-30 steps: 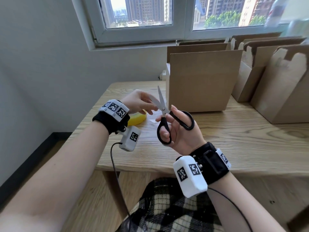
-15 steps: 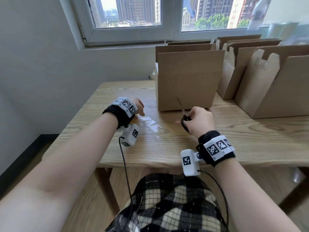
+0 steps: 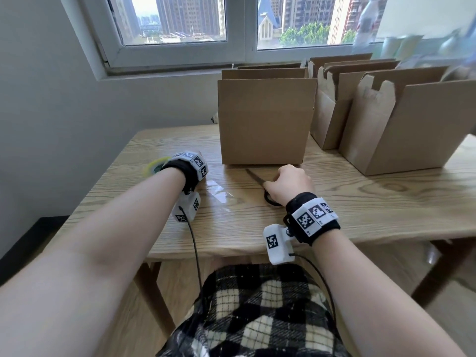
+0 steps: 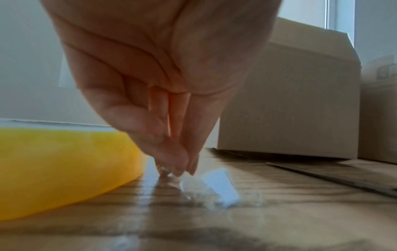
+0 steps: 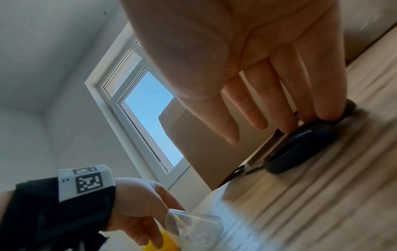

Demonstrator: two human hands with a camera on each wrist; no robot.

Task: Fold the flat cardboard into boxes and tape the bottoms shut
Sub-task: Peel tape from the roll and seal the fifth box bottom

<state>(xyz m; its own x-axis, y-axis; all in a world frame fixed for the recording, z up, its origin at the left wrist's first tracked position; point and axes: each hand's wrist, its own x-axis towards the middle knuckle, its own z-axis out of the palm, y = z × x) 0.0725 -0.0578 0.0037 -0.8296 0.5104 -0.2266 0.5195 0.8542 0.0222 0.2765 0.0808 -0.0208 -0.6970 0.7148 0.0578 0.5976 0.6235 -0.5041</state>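
Note:
A folded cardboard box (image 3: pixel 265 119) stands upright at the middle of the wooden table (image 3: pixel 373 207). Black-handled scissors (image 3: pixel 253 176) lie flat in front of it. My right hand (image 3: pixel 286 182) is over the handles, and in the right wrist view its straight fingertips (image 5: pixel 326 115) rest on a handle loop (image 5: pixel 300 146). My left hand (image 4: pixel 178 168) pinches one end of a clear tape strip (image 4: pixel 214 188) down at the tabletop, beside the yellow tape roll (image 4: pixel 53 169). In the head view the wristband hides the left fingers, and the strip (image 3: pixel 219 194) glints on the wood.
Several more open-topped cardboard boxes (image 3: pixel 407 124) stand at the back right of the table, near the window (image 3: pixel 180 21). The tape roll (image 3: pixel 154 166) sits near the table's left side. My lap in a checked garment (image 3: pixel 257 318) is under the front edge.
A second ago both hands were raised, scissors at the tape. The right hand has since lowered the scissors onto the table and straightened its fingers; the left hand dropped to the tabletop with the strip.

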